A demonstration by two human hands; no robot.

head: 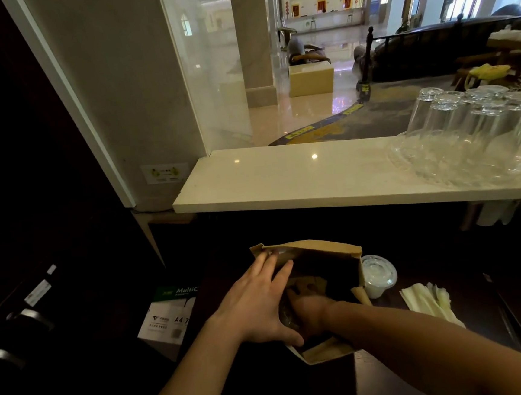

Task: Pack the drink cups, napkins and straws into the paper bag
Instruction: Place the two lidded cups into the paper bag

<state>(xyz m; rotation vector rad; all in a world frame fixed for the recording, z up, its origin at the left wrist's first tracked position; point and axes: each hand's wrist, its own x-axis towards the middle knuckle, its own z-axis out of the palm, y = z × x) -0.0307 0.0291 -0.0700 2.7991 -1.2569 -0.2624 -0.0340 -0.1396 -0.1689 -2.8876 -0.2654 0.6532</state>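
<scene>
Paper bag (320,250) stands open on the dark counter (391,371), mouth up, low centre of the head view. Left hand (259,304) lies flat over the bag's left rim, fingers straight and slightly spread, tips reaching the far-left corner, thumb down at the near edge; it presses on the paper and grips nothing. Right hand (310,311) is down inside the bag, forearm crossing the right rim. Its fingers are lost in the dark interior, so cannot tell whether they are curled on anything (something clear shows beside the palm, too dim to name).

Drink cup (379,275) with a clear lid stands on the counter just outside the bag's right wall, touching or nearly so. Napkins and straws (426,304) lie in one white pile further right on the counter, apart from the bag; hard to split the two.

White ledge (282,176) runs above, with upturned glasses (467,122) at its right end. A4 paper box (169,318) sits lower left.
</scene>
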